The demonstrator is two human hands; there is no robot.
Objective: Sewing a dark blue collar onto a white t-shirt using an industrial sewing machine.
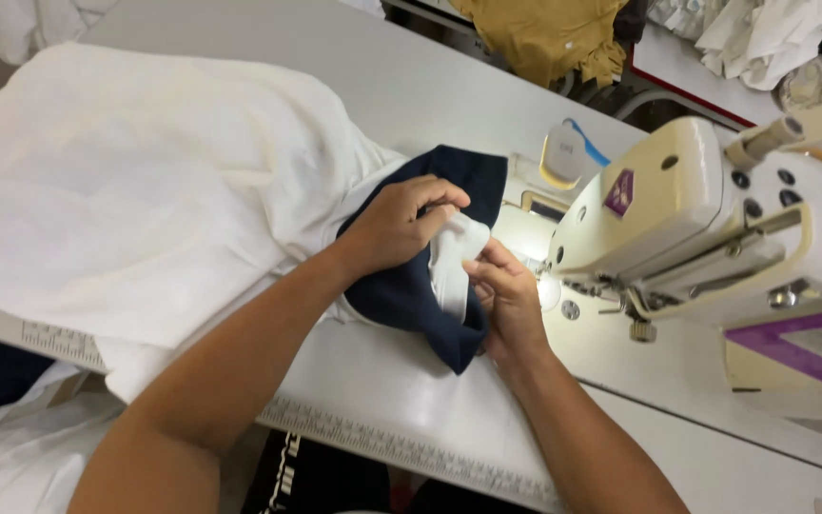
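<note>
A navy fabric piece (401,290) lies folded over a white fabric piece (449,262) on the sewing table, joined to a large white garment (135,181) that spreads to the left. My left hand (397,224) rests on top of the navy piece, its fingers pinching the edge where navy meets white. My right hand (506,300) grips the same edge from the right side, thumb on the white part. Both hands sit just left of the sewing machine (706,238) and its needle area (563,276).
The white sewing table (411,86) has a ruler strip along its front edge (382,438). A small white and blue object (565,152) sits behind the machine. Mustard cloth (544,33) and white cloths (763,33) are piled at the back. More fabric lies at lower left.
</note>
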